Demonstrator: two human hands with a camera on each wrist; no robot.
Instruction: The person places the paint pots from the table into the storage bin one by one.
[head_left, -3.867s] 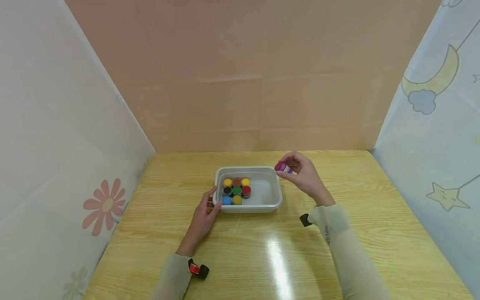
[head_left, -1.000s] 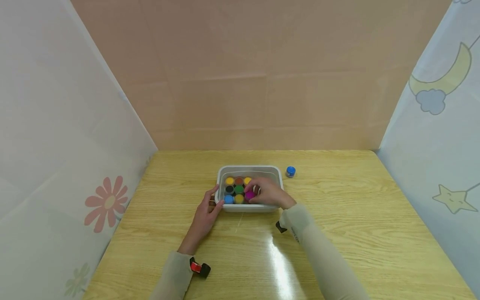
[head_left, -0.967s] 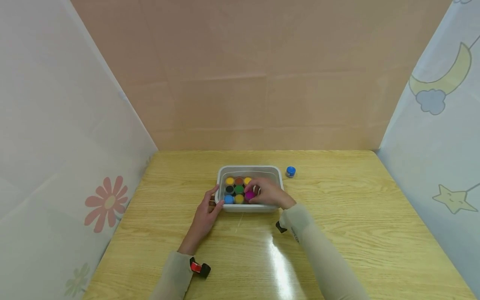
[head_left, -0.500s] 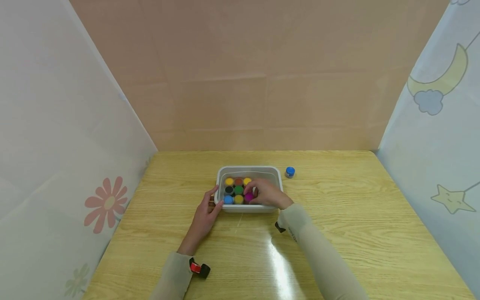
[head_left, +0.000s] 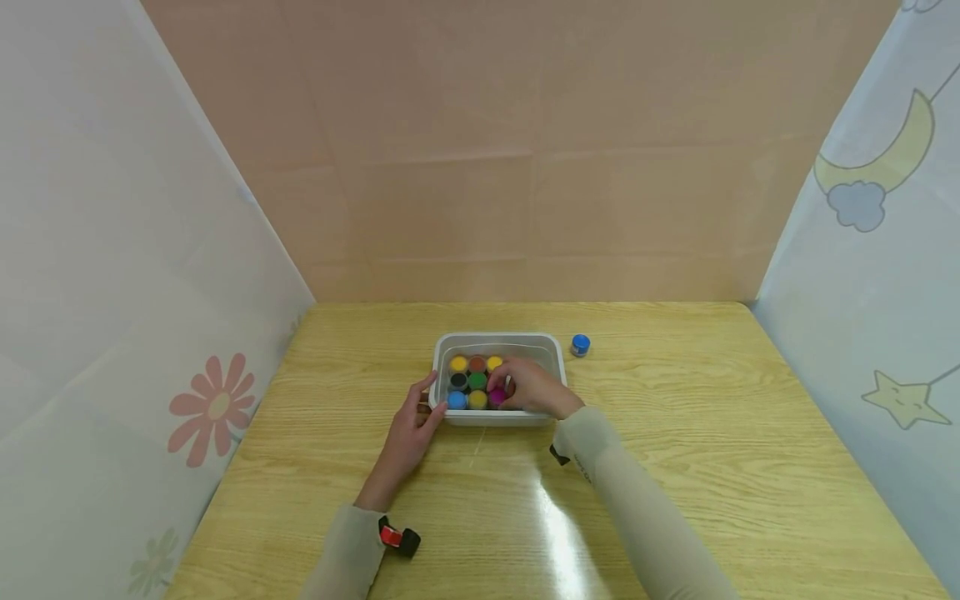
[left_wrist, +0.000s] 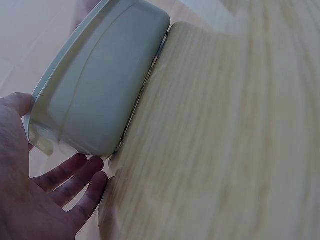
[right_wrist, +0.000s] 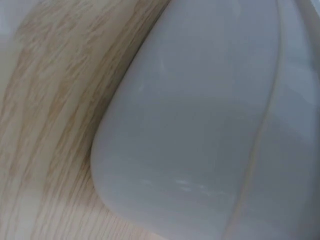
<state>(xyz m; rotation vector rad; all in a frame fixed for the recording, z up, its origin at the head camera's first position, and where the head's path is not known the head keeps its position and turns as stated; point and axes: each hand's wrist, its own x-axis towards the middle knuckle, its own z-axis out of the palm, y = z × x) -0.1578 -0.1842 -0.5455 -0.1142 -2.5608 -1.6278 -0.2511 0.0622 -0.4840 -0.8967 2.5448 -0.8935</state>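
Observation:
A white plastic tub [head_left: 526, 419] holds several small paint pots with coloured lids, set in rows on its left side. My left hand [head_left: 408, 432] grips the tub's left end. In the left wrist view its thumb [left_wrist: 19, 102] lies at the rim and its fingertips [left_wrist: 95, 164] touch the wall beneath. Inside the tub, my right hand [head_left: 534, 388] pinches a purple-lidded paint pot [head_left: 497, 398] at the near right of the group, beside the ochre-lidded pot [head_left: 477, 399]. The right hand covers part of the tub's right half. Only the tub's outer wall [right_wrist: 185, 125] and tabletop fill the right wrist view.
A blue-lidded paint pot [head_left: 581, 345] stands on the wooden table [head_left: 675, 433], just beyond the tub's right far corner. A brown backdrop [head_left: 480, 167] rises behind the table, with patterned white panels at left and right.
Since the oldest frame, my right hand has brought the purple pot from above the right rim down into the tub. The blue pot now shows on the table. Lately both hands barely move.

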